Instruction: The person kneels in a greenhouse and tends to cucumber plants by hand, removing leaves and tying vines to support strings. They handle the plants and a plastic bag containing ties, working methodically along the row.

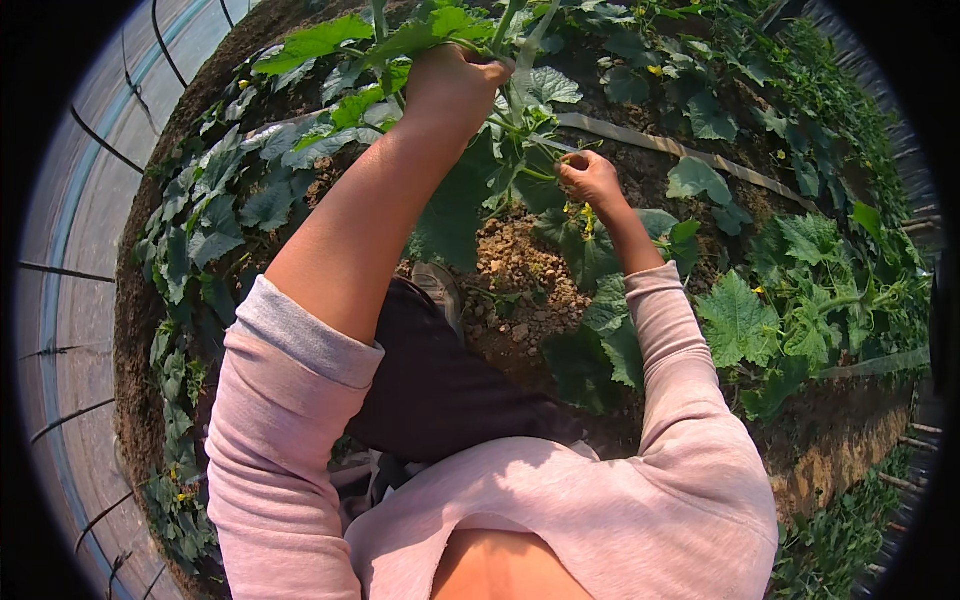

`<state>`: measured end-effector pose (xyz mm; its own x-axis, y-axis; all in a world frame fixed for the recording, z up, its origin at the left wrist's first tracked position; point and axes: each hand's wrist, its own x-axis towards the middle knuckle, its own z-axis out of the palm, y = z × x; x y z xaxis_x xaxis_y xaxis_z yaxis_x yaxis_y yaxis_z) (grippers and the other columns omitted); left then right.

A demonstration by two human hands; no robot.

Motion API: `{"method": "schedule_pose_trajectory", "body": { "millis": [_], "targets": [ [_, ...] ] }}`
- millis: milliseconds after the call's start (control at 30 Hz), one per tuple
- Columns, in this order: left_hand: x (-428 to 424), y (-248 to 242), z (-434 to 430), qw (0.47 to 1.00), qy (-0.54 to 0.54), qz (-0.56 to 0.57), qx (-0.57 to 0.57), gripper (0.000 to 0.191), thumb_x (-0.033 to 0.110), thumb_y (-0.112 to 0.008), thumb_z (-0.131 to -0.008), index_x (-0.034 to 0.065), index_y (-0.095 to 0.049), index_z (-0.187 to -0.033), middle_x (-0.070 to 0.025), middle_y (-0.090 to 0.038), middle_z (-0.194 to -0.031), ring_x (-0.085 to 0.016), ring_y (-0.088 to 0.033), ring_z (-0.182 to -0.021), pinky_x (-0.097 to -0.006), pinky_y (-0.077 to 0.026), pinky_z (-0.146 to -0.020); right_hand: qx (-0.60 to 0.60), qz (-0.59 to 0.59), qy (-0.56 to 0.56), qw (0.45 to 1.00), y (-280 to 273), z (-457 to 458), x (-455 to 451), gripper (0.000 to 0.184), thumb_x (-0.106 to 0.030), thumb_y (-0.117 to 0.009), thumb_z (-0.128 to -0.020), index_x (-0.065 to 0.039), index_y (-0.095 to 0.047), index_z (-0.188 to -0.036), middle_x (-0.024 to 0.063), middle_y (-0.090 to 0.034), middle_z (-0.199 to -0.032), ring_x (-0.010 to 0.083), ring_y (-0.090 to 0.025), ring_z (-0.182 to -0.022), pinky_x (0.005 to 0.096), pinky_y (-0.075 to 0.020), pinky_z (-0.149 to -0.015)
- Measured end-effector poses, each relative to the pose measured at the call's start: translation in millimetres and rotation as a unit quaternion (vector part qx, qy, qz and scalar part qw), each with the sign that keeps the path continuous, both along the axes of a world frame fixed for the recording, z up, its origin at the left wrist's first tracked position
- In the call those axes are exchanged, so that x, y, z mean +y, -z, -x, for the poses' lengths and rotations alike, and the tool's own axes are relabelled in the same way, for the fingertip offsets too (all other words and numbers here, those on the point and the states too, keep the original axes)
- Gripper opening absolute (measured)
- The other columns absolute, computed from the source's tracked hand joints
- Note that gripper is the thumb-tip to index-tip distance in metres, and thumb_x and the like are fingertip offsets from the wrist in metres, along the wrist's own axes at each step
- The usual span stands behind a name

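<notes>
My left hand (461, 79) is raised at the top centre, its fingers closed around the stem of a climbing vine plant (510, 127), perhaps cucumber; the exact grip is partly hidden by the back of the hand. Lower and to the right, my right hand (589, 176) pinches the end of a pale plastic strip (553, 142) that runs to the plant's stems. Small yellow flowers (587, 219) hang just below my right hand. Broad green leaves surround both hands.
Low leafy vines grow on both sides. A pale flat hose or strip (675, 148) crosses the soil behind the plant. Brown clods (517, 262) lie before me, near my shoe (439, 292). Plastic sheeting (82, 247) with thin dark rods curves along the left.
</notes>
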<state>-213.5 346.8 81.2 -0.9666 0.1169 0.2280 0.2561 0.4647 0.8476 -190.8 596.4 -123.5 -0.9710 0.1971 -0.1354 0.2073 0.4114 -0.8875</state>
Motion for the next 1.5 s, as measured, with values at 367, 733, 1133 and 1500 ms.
{"method": "schedule_pose_trajectory", "body": {
  "millis": [367, 733, 1133, 1500],
  "targets": [
    [8.4, -4.4, -1.8, 0.998, 0.002, 0.056, 0.003, 0.039, 0.037, -0.074, -0.082, 0.0049, -0.073, -0.104, -0.0168, -0.073, -0.100, -0.034, -0.070, -0.096, -0.0421, -0.055, -0.084, 0.147, -0.480, -0.030, 0.864, -37.3, -10.2, -25.8, 0.009, -0.013, -0.062, -0.084, -0.006, -0.066, -0.088, 0.0152, -0.067, -0.095, 0.0366, -0.068, -0.088, 0.0453, -0.0561, -0.075],
    [6.7, -19.2, -7.3, 0.996, -0.011, 0.081, -0.023, 0.042, 0.038, -0.073, -0.082, 0.0046, -0.071, -0.107, -0.0168, -0.072, -0.105, -0.033, -0.069, -0.099, -0.0424, -0.055, -0.085, 0.009, -0.424, -0.095, 0.901, -34.7, 6.8, 7.5, 0.021, -0.028, -0.066, -0.088, -0.007, -0.068, -0.091, 0.0128, -0.069, -0.085, 0.0314, -0.069, -0.082, 0.0429, -0.0570, -0.075],
    [16.0, -5.1, -13.8, 0.996, 0.025, 0.085, -0.024, 0.045, 0.043, -0.074, -0.083, 0.0062, -0.070, -0.108, -0.0154, -0.072, -0.104, -0.034, -0.068, -0.100, -0.0442, -0.054, -0.085, -0.079, -0.281, 0.109, 0.950, 54.3, -8.5, 14.5, 0.039, -0.039, -0.064, -0.094, -0.001, -0.071, -0.102, 0.0230, -0.071, -0.100, 0.0417, -0.068, -0.093, 0.0464, -0.0526, -0.086],
    [12.0, -10.7, -26.5, 0.998, 0.027, 0.049, 0.034, 0.040, 0.038, -0.075, -0.083, 0.0061, -0.071, -0.106, -0.0148, -0.072, -0.098, -0.034, -0.069, -0.095, -0.0447, -0.052, -0.083, -0.350, -0.526, -0.117, 0.766, 151.6, -16.4, 73.8, 0.031, -0.032, -0.065, -0.090, -0.008, -0.072, -0.108, 0.0149, -0.071, -0.105, 0.0347, -0.067, -0.101, 0.0400, -0.0531, -0.087]
  ]
}}
